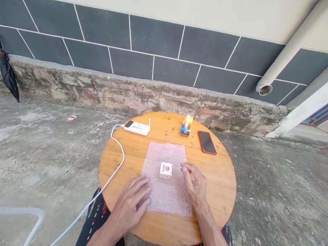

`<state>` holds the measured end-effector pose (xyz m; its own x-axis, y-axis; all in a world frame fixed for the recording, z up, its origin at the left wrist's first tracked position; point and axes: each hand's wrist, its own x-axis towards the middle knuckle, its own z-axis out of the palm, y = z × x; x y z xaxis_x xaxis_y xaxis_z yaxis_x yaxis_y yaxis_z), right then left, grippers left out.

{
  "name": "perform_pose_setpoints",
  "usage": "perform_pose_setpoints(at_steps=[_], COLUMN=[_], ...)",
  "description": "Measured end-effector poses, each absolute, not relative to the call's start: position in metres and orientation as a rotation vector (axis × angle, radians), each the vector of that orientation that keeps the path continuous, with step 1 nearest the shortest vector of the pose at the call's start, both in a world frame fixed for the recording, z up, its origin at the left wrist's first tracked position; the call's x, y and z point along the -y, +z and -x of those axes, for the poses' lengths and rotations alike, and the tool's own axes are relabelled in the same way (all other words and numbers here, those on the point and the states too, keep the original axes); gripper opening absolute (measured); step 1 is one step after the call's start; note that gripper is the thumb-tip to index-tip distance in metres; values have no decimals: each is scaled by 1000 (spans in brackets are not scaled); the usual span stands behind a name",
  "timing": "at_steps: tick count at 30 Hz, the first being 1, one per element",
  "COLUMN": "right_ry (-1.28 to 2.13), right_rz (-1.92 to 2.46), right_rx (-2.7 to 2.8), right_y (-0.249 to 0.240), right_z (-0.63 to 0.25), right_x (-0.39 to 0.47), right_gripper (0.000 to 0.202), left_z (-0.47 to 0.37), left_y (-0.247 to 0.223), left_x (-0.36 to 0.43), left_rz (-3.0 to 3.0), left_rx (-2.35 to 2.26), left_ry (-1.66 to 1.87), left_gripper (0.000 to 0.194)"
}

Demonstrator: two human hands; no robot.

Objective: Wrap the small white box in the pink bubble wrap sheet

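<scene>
In the head view, the left hand [129,201] lies low over the left edge of a pink sheet of bubble wrap [169,201]. Its fingers [141,193] are stretched out and slightly spread, with the thumb held away from the index finger, and the fingertips rest on the sheet's edge; nothing is gripped.

The right hand [196,186] is over the sheet's right edge. Its fingers are bent loosely inward, with the index finger and thumb pointing toward a small white box [166,169]. A gap shows between that finger and thumb further back, but whether their tips meet, I cannot tell. The hand is apart from the box, and no held thing shows in it.

The box, with red print on its top, sits on the bubble wrap near its middle, between the two hands. The sheet lies flat on a round wooden surface [217,191]. Beyond its top edge, a white device [137,128] with a white cable [120,147] stands to the left, and a yellow and blue tape dispenser [187,126] to the right. A red-edged phone [207,142] lies near the surface's right rim.
</scene>
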<state>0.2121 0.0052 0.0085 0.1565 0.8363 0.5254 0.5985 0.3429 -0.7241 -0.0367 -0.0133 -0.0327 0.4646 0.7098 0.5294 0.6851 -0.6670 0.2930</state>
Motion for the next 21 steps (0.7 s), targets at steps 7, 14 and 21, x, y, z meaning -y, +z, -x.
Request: perform_pose_setpoints(at_steps=[7,14,21], right_ry=[260,230,231], right_rz=[1349,1339,1326], right_rx=[1561,1570,1558], right_y=[7,8,8], right_z=[-214,-213,-213], right_x=[-6,-6,-6], right_gripper=[19,18,16], left_z=[36,35,36], left_y=[-25,-20,-17], left_x=[19,22,22], left_rz=[-2661,-2622,-2554], left_rx=[-1202,-1127,-1088], left_ry=[905,809,697], left_gripper=[26,26,32])
